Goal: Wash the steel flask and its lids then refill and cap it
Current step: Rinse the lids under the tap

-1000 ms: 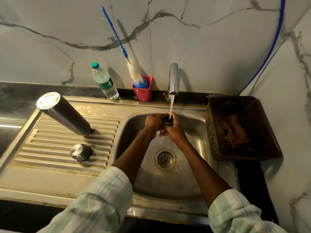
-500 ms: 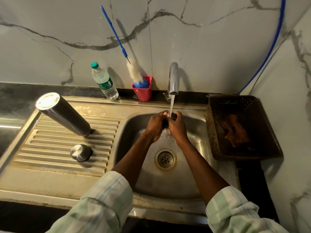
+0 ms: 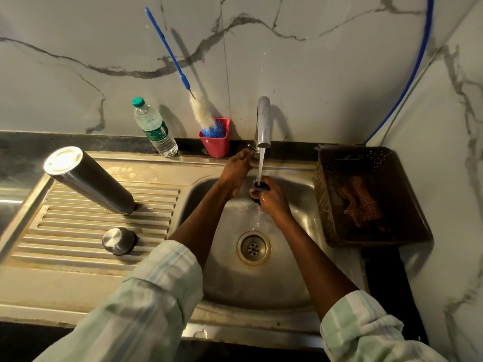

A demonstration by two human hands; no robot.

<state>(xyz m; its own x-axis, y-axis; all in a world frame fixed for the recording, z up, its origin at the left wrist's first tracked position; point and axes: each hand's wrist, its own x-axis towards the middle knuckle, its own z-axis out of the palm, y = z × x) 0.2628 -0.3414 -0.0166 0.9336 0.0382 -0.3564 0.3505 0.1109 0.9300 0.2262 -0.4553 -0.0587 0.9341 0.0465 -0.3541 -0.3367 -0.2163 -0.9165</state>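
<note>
Sitting in right hand's (image 3: 274,202) grip, dark inner lid (image 3: 260,188) (under running tap (image 3: 263,124)).

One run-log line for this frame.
right hand holds inner lid under stream | left hand at tap lever | flask on drainboard

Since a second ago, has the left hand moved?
Yes. The left hand has left the small dark lid and gone up toward the base of the tap; the right hand holds the lid alone.

Your red cup (image 3: 216,146) holds a blue-handled brush (image 3: 167,48); at three o'clock, a brown basket (image 3: 337,178) with orange checked cloth (image 3: 362,202).
</note>
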